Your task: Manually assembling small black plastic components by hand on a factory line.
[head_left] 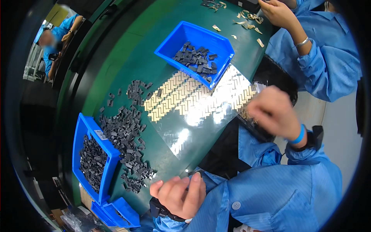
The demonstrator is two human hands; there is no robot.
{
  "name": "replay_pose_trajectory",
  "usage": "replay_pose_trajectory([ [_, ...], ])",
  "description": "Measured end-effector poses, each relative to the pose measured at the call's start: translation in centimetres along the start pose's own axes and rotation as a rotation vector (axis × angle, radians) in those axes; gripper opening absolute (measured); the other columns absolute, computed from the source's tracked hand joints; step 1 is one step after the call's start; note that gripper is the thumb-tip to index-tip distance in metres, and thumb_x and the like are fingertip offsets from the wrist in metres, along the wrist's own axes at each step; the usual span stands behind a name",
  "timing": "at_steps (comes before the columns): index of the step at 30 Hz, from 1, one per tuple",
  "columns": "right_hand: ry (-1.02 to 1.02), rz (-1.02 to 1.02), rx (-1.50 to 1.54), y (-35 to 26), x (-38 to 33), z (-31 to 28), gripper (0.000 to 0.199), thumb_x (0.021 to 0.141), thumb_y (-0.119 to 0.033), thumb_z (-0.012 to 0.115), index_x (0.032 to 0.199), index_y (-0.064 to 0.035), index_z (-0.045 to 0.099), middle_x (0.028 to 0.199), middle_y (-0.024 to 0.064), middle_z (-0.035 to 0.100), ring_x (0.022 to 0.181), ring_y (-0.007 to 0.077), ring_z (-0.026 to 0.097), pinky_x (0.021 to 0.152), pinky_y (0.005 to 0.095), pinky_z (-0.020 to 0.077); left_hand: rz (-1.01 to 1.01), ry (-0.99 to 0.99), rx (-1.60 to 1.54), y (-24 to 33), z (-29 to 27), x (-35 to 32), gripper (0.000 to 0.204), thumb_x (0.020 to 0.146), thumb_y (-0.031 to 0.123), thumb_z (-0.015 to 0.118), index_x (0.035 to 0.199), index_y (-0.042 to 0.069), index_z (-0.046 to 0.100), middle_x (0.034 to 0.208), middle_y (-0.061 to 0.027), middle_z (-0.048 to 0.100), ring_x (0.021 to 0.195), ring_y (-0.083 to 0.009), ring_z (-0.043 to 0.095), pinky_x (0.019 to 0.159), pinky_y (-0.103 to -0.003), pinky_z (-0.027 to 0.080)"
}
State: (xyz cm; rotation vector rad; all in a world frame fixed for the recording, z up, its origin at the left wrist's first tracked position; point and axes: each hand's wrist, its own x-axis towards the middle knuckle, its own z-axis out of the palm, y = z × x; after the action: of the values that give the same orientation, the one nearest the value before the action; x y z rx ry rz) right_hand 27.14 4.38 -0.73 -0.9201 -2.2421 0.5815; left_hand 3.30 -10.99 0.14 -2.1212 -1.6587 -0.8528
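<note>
Green matting covers the table (pixel 127 58) where a worker in a blue smock sorts small dark grey parts. The left hand (pixel 179 195) is curled at the table's near edge, fingers bent in toward the thumb; whether it pinches a part cannot be told. The right hand (pixel 273 112) is blurred, loosely closed over a dark tray (pixel 270 73) at the right edge, its contents hidden. A loose heap of grey parts (pixel 127 143) lies just beside the left blue bin (pixel 91 129), near the left hand; rows of pale strips (pixel 197 96) lie in ranks mid-table, below a second blue bin (pixel 195 33). A sleeve dragged across could scatter the ranked strips, and parts at the heap's near fringe look liable to slide off the table edge. A co-worker's hand (pixel 278 13) works at top right.
</note>
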Motion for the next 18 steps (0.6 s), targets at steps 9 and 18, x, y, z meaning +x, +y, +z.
replay_pose_trajectory([
  [9, -0.504, 0.066, 1.137, -4.8, 2.1, 6.5, 0.016, 0.083, -0.016, 0.063, 0.082, -0.0010, 0.060, 0.075, 0.0045, 0.056, 0.064, 0.0113, 0.049, 0.059, 0.0252, 0.0418, 0.225, -0.035, 0.158, 0.6, -1.2, -0.3, 0.019, 0.066, 0.013, 0.063, 0.083, 0.018, 0.069, 0.081, 0.0028, 0.050, 0.081, -0.0126, 0.051, 0.091, -0.043, 0.032],
  [18, -0.347, 0.093, 0.913, -4.3, 2.2, 6.9, 0.010, 0.081, -0.008, 0.062, 0.079, -0.0003, 0.056, 0.075, 0.0046, 0.055, 0.065, 0.0124, 0.052, 0.059, 0.0262, 0.0437, 0.072, -0.180, 0.139, 0.0, 0.3, 0.7, 0.028, 0.064, 0.011, 0.073, 0.091, 0.011, 0.065, 0.088, -0.0047, 0.053, 0.080, -0.0216, 0.052, 0.084, -0.043, 0.037],
])
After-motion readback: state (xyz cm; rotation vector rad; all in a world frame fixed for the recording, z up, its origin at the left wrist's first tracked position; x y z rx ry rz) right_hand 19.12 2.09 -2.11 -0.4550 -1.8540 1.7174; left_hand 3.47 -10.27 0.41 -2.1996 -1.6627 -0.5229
